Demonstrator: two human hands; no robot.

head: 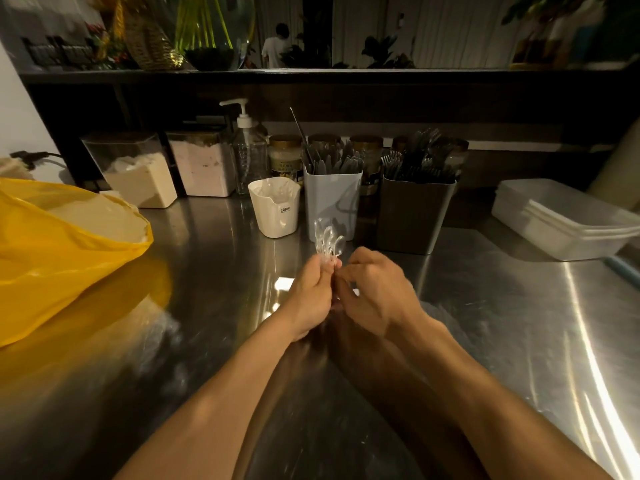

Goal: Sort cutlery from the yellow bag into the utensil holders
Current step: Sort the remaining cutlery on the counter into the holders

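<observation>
Over the steel table (485, 323), the left hand (309, 299) grips a bunch of clear plastic spoons (327, 242), whose handles the right hand (375, 292) seemingly pinches, near the white holder (275, 209).

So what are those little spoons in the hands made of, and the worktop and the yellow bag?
The spoons look like clear hard plastic: see-through and glossy, the grey holder behind showing through them. The worktop seems brushed stainless steel: grey, with streaky light reflections. The yellow bag looks like thin plastic film: crumpled, shiny, slightly translucent.
</observation>
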